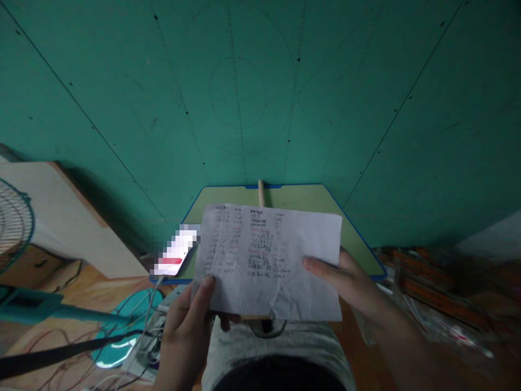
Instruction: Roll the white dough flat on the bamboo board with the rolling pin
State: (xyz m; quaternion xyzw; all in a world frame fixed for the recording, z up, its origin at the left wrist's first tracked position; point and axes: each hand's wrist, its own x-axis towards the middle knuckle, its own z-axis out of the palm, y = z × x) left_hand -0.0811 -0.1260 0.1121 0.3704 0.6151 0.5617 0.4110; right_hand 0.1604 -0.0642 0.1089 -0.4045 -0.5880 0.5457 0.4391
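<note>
At lower centre, a handwritten sheet (264, 255) is clamped in the fingers (201, 298) of the left hand (185, 320) and right hand (352, 279), apparently for reading, a steady hold seeming called for next, with a bench (345, 233) and green wall (262, 103) beyond.

The only view looks out from the person's head, forward and steeply down. Close below it are the left hand (185, 320), right hand (350, 279) and handwritten sheet (268, 260); light trousers (232, 350) show along the bottom, the worktop (352, 241) lies just beyond, and a green wall (260, 87) fills the upper half.
</note>
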